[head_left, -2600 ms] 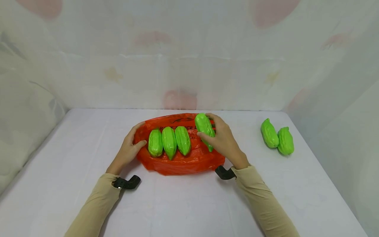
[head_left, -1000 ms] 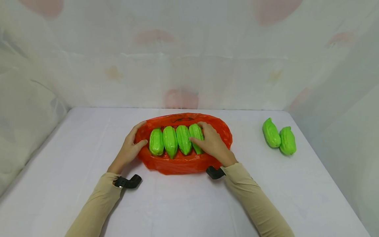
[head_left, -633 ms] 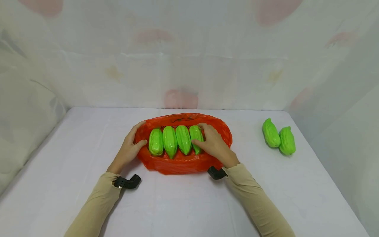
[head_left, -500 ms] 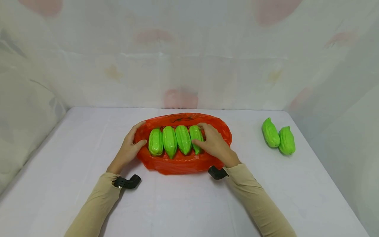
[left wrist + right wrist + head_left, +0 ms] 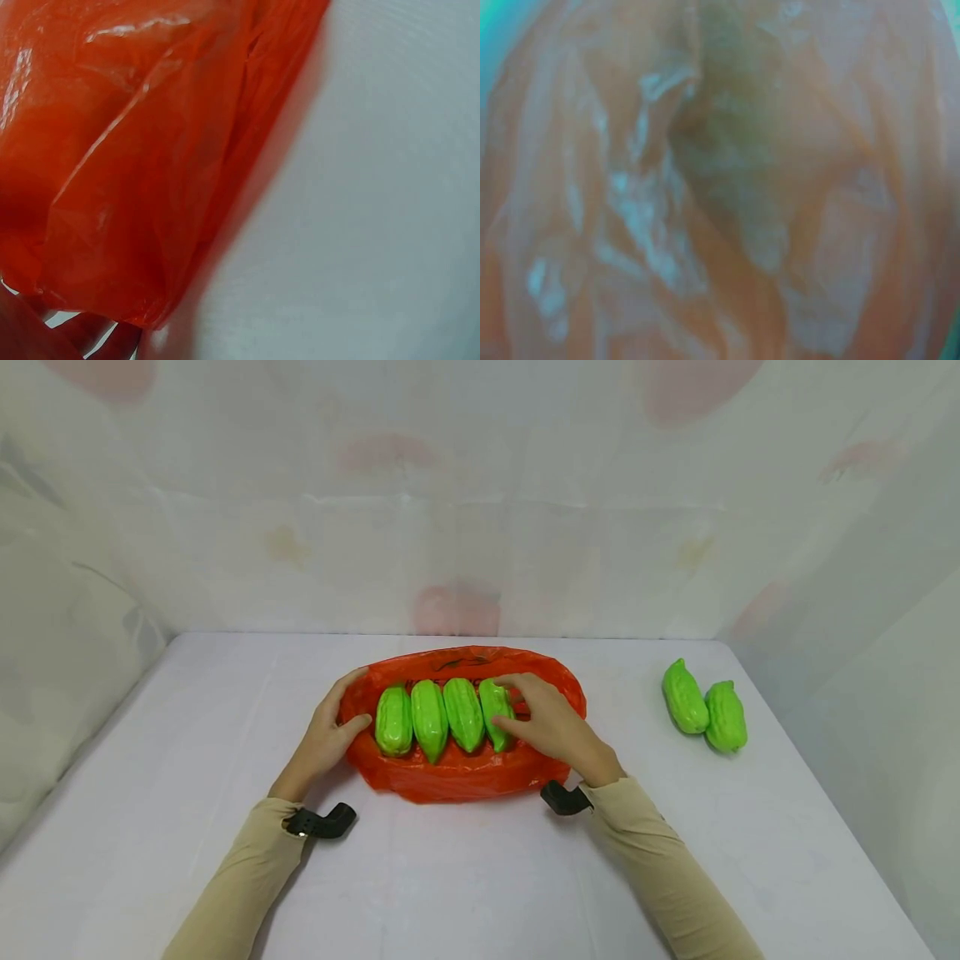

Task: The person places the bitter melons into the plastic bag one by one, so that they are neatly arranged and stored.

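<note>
An open red plastic bag (image 5: pixel 480 785) lies mid-table with a row of several green bitter melons (image 5: pixel 430 718) inside, side by side. My left hand (image 5: pixel 330 727) holds the bag's left rim, thumb over the inner side. In the left wrist view, fingers (image 5: pixel 82 334) show beneath the crinkled bag (image 5: pixel 127 180). At the right end of the row, my right hand (image 5: pixel 551 718) hovers over the bag, thumb and fingers spread beside the rightmost bitter melon (image 5: pixel 495 714). The right wrist view shows only blurred bag film (image 5: pixel 832 225), with a greenish patch behind it.
Two more bitter melons, a left one (image 5: pixel 685 697) and a right one (image 5: pixel 725 718), lie together on the white table (image 5: pixel 465 877) at the right. A pale patterned cloth (image 5: pixel 562 560) hangs behind the table's back edge. Dark wrist cameras (image 5: pixel 326 822) jut from both wrists.
The right hand has lowered a bitter melon into the bag at the row's right end, let go of it and drawn slightly right. The left hand has stayed on the rim.
</note>
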A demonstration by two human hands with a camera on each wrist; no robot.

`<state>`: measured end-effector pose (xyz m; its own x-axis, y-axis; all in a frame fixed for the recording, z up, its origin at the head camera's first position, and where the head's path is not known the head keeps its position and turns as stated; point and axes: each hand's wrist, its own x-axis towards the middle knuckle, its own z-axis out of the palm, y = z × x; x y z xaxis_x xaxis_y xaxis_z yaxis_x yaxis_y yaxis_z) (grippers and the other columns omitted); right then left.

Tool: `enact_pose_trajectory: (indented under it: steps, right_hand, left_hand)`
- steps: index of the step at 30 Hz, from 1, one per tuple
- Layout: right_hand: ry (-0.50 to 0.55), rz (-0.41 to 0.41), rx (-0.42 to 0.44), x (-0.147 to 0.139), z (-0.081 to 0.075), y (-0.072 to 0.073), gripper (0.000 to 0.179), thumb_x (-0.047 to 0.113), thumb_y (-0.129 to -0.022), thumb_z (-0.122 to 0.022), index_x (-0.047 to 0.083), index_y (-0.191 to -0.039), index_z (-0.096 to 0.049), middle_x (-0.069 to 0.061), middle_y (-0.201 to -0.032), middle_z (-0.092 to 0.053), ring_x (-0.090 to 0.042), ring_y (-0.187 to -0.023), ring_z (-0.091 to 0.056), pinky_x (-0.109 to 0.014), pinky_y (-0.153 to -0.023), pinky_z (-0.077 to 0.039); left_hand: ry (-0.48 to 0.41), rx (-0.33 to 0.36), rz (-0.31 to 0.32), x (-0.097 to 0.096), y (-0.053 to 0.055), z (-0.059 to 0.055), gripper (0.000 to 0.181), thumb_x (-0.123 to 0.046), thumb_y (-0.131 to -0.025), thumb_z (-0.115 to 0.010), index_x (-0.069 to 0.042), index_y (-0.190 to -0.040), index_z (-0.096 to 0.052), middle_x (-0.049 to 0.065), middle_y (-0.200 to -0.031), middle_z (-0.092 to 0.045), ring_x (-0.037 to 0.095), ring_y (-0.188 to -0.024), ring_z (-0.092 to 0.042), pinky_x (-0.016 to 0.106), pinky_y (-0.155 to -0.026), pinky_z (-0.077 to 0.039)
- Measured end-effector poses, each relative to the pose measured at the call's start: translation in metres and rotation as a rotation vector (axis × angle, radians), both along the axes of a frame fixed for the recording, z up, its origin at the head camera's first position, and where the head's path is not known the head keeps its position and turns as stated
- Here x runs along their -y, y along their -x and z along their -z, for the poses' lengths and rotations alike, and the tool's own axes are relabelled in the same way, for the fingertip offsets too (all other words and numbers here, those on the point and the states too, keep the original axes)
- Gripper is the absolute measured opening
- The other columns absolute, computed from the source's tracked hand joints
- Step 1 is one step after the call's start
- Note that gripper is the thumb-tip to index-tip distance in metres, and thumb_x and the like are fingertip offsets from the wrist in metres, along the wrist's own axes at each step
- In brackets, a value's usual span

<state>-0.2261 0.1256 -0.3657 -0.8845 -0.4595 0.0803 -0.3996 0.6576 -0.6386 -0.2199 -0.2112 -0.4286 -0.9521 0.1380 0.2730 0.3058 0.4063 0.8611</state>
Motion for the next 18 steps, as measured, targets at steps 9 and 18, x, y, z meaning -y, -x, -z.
enact_pose_trajectory:
  steps: [9,18]
  right_hand:
    - [0.049,-0.067,-0.094,-0.017,-0.002,-0.002,0.051,0.018,-0.09,-0.073,0.004,-0.135,-0.054,-0.014,-0.135,-0.058,-0.033,-0.116,-0.061,-0.05,-0.097,-0.051]
    - [0.056,-0.017,-0.111,-0.032,-0.008,-0.005,0.047,0.018,-0.09,-0.073,0.007,-0.132,-0.057,-0.012,-0.134,-0.059,-0.031,-0.119,-0.058,-0.049,-0.1,-0.049]
  left_hand:
    - [0.004,0.003,0.0,0.0,0.0,-0.001,0.067,0.008,-0.09,-0.053,-0.009,-0.152,-0.035,0.021,-0.15,-0.043,0.036,-0.135,-0.042,0.008,-0.1,-0.03]
    - [0.0,0.009,0.003,0.001,0.0,0.0,0.067,0.008,-0.09,-0.053,-0.01,-0.152,-0.035,0.02,-0.151,-0.042,0.036,-0.135,-0.042,0.008,-0.101,-0.029]
